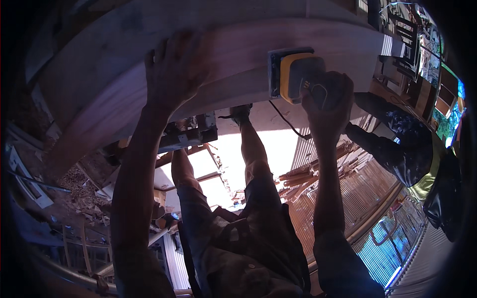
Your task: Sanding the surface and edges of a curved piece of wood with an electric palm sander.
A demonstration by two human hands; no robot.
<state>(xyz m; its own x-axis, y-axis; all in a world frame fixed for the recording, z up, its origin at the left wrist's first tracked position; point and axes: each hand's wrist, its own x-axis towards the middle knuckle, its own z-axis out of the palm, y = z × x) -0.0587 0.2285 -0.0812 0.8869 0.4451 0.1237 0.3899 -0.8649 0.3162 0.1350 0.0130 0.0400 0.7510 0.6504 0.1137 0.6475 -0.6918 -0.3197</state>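
A yellow and dark grey power sander (301, 74) rests with its flat pad against a wide wooden board (233, 44). My right hand (328, 99) is wrapped round the sander's rounded body. From its lower side a dark cord (288, 122) hangs down. Farther left, my left hand (174, 74) lies on the board with its fingers stretched out, holding nothing. The board spans most of the upper view and looks curved, with a paler reddish band along it. Shadow dims the fingertips of the left hand.
Below the board's left part sits a dark metal machine part (191, 134). Wood shavings (79, 186) and scraps litter the left side. Thin wood strips (303, 176) lie by a slatted panel (357, 193) at right. A dark jacket with yellow trim (407, 129) is at far right.
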